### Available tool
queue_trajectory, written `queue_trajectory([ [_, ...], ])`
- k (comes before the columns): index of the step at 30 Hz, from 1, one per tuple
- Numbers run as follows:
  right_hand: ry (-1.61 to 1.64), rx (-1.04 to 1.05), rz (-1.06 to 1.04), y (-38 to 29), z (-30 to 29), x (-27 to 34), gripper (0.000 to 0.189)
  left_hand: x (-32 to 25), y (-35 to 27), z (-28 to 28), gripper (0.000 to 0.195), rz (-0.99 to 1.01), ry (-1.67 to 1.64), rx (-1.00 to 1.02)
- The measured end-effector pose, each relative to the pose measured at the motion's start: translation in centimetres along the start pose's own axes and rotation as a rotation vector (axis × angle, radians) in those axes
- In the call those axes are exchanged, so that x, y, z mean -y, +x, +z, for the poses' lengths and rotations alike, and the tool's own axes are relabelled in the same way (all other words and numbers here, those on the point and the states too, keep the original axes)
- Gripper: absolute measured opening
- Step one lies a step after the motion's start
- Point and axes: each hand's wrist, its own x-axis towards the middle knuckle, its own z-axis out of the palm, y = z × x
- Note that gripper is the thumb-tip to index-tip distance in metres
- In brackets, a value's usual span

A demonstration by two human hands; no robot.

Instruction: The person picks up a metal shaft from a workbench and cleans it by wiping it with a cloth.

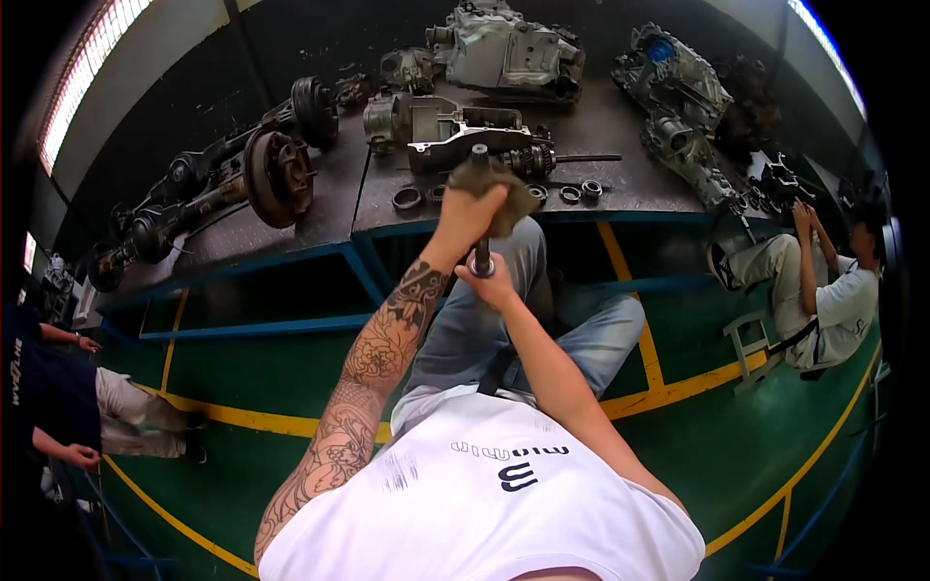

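A steel shaft stands roughly upright over my lap, in front of the workbench edge. Wrapped about its upper part is a brown-green cloth rag, with my left hand closed around both. The shaft's splined-looking end pokes out above the cloth; the cloth and fingers hide its middle. My right hand grips the lower end, just under a collar. Beyond my hands, on the bench, lies an open gearbox housing with a gear shaft beside it. Metal rings sit along the front edge.
A large transmission case stands at the back of the metal-topped bench. Vehicle axles with a brake drum lie to the left. More gearbox housings are at right. One person sits at right; another stands at left.
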Motion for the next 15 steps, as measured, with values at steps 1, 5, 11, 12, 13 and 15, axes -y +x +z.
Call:
queue_trajectory([
  [1,0.023,0.069,-0.087,0.7,-0.8,-1.9,0.019,-3.7,1.2,1.1,0.013,-0.057,-0.09,-0.01],
  [5,0.098,0.047,-0.07,0.1,0.4,-2.1,0.019,1.7,-1.2,-0.1,0.013,0.102,0.351,0.023],
  [11,0.322,0.051,0.053,1.0,-0.5,-1.4,0.024,1.8,1.0,0.4,0.018,0.116,0.237,0.166],
  [12,0.183,0.018,-0.03,0.7,-0.4,-2.3,0.025,-0.5,2.2,1.3,0.018,0.034,0.042,0.078],
  [13,0.188,0.011,-0.03,0.6,-0.3,-2.4,0.025,-3.4,3.0,2.0,0.018,-0.008,-0.05,0.044],
  [15,0.165,0.002,-0.227,0.0,-0.1,-2.3,0.022,-5.6,3.3,2.1,0.019,-0.05,-0.071,0.061],
])
